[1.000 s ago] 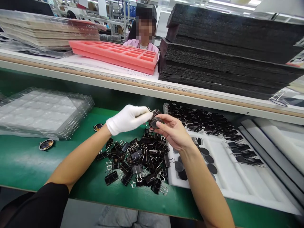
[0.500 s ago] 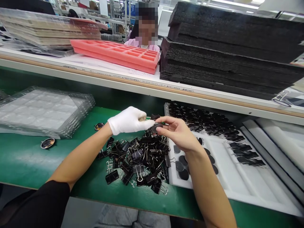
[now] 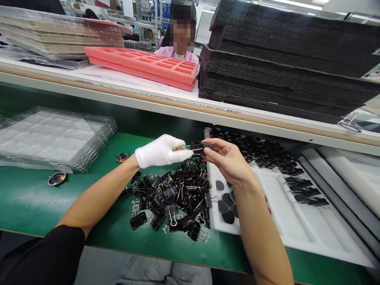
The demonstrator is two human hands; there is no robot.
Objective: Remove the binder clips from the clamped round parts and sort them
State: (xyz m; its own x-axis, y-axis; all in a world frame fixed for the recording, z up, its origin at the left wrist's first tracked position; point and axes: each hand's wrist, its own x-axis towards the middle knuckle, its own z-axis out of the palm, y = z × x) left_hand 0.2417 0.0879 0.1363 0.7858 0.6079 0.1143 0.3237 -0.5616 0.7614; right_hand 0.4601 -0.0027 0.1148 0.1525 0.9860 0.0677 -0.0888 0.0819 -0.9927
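Black binder clip [image 3: 195, 146] is mid-frame, just above center-right of the clip pile, off the table, wire handles pointing left. Dark round disc [image 3: 207, 147] sits at its right end; can't tell if the clip is biting on it, fingers cover the join. Left hand [image 3: 162, 151], white glove, has thumb and fingers pinched together on the wire handles. Right hand [image 3: 227, 158], bare, grips the disc, thumb on the near face, fingers behind. Below the hands, center of frame: loose pile of binder clips [image 3: 170, 192] on the green worktable [image 3: 26, 209]. Right of it, white foam tray [image 3: 282, 198]: loose dark discs [image 3: 228, 216] near its left edge, partly behind the right forearm, and rows of black clips [image 3: 252, 148] along its upper part. Lower right edge: white foam slabs [image 3: 353, 190], leaning. Left of frame: stacked clear plastic trays [image 3: 99, 144], two oval framed pieces [image 3: 57, 179] near them. Shelf [image 3: 178, 104] crosses above: tray stack [image 3: 68, 37] upper left, pink foam tray [image 3: 139, 68] upper middle, black foam stack [image 3: 282, 59] upper right. Person in pink top [image 3: 164, 51] behind the shelf, top center.
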